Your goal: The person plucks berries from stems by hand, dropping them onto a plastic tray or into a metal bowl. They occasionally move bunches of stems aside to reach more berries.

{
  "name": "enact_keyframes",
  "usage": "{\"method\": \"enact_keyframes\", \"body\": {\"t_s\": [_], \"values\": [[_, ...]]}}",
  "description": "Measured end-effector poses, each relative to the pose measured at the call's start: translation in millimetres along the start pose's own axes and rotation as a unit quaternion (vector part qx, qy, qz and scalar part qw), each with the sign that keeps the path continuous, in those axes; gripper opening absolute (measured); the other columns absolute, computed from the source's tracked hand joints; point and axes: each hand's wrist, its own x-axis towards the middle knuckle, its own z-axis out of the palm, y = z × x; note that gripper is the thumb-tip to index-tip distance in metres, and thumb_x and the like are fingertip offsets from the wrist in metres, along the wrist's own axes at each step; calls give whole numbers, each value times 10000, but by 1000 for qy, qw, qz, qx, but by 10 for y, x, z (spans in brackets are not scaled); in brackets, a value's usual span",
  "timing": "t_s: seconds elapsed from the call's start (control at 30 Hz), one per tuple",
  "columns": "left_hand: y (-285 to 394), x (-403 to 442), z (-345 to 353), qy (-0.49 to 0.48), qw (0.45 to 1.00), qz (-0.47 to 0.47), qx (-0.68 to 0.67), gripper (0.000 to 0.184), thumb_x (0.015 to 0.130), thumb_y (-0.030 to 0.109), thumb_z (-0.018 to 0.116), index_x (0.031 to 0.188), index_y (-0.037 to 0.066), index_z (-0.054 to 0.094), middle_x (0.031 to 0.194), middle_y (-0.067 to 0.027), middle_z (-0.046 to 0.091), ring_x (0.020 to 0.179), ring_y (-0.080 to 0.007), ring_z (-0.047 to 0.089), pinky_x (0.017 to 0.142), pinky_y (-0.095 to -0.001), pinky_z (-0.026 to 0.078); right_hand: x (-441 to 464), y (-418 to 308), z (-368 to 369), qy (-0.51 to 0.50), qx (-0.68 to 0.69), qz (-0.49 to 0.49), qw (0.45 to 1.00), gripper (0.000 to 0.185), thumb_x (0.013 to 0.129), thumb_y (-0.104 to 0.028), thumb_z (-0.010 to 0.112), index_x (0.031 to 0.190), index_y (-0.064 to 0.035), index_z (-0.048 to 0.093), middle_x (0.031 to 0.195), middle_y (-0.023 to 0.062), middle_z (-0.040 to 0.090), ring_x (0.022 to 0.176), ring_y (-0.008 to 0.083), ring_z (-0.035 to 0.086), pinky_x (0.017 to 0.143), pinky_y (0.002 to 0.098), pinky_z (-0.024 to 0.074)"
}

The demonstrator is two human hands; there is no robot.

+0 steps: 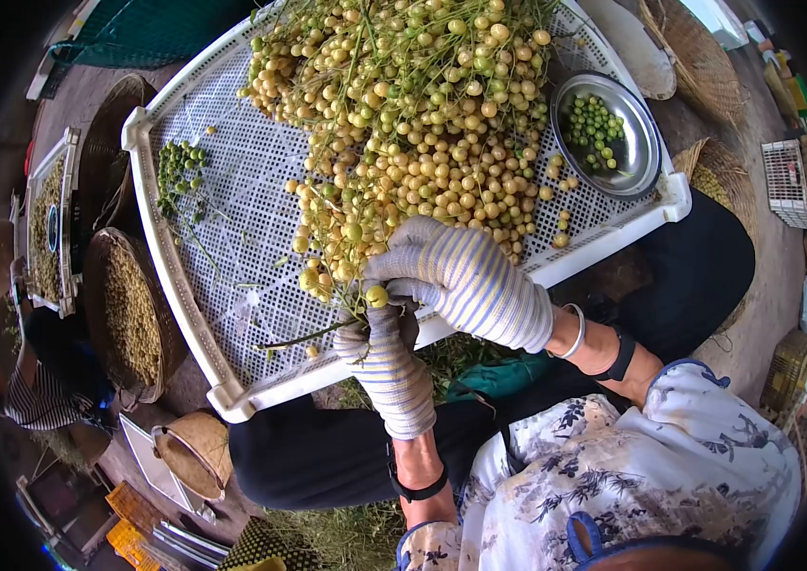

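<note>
My left hand, in a striped knit glove, is closed round the stem of a fruit sprig near the tray's front edge. My right hand, gloved alike, has its fingertips pressed together at the same sprig, beside a yellow-green berry. Whether a berry sits inside that pinch is hidden. Beyond my hands, a large heap of yellowish berries on thin green stems covers much of the white perforated tray. A small green bunch lies at the tray's left.
A steel bowl with loose green berries stands on the tray's right side. To the left are a basket of yellowish fruit and an upright-handled basket. Another person's striped sleeve shows at far left. Woven baskets stand at right.
</note>
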Motion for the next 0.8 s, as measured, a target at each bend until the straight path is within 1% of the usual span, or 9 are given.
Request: {"method": "enact_keyframes", "body": {"t_s": [0.1,0.2,0.33,0.4,0.43,0.53,0.63,0.7,0.8], "values": [[-112,35,-102,-84,989,-49,-108,316,925,199,625,1186,42,541,909,-25,603,768,-89,555,689,-226,479,-35,84,112,83,76,-7,994,88,853,-103,658,936,-76,662,845,59,638,738,208,633,678,329,518],[-81,10,-35,-97,977,-103,-159,333,929,267,612,1184,64,544,828,25,569,629,-51,426,577,-196,350,-41,53,-106,77,401,254,877,75,928,-61,578,973,-4,590,773,40,634,576,64,561,492,212,451],[-66,85,-8,-112,964,-139,-196,307,903,300,669,1119,102,577,707,48,506,515,-32,400,475,-169,310,-160,85,-285,102,342,232,905,88,926,-64,570,987,-2,583,779,52,633,527,33,521,458,167,423],[52,82,27,-152,964,-136,-168,321,907,315,663,1129,99,577,687,55,499,490,-28,380,463,-163,290,-216,100,-555,187,286,210,916,143,903,-30,574,1042,-12,606,797,60,638,547,48,528,471,183,437],[64,65,56,-114,970,-144,-158,331,906,331,661,1114,86,584,663,59,484,464,-21,346,441,-169,256,-248,201,-727,238,250,189,919,163,905,-37,591,1064,-20,622,812,63,645,561,44,527,479,183,437],[57,57,22,-181,966,-108,-151,341,892,342,673,1088,74,592,626,57,461,463,-17,341,437,-165,247,-259,423,-1303,361,5,202,910,229,908,-110,630,1117,-17,640,825,10,646,563,22,470,507,167,389],[65,52,29,-185,968,-106,-136,355,854,318,711,1066,62,586,581,46,446,468,-28,367,441,-153,264,-396,799,-1727,319,-303,107,892,272,937,-207,607,1164,-69,663,882,38,672,619,36,486,542,189,418],[70,92,-9,-239,953,-112,-147,330,834,271,727,1039,57,582,664,14,520,491,-47,403,438,-166,288,-337,687,-1672,293,-262,117,912,281,954,-263,587,1149,-76,666,888,44,675,649,36,527,548,177,424],[74,58,32,-230,963,-88,-109,290,872,297,686,997,70,555,650,20,505,455,-37,338,406,-183,235,-212,314,-1171,166,51,153,973,406,947,-397,571,1155,-55,640,908,64,679,698,44,606,548,157,447]]}}
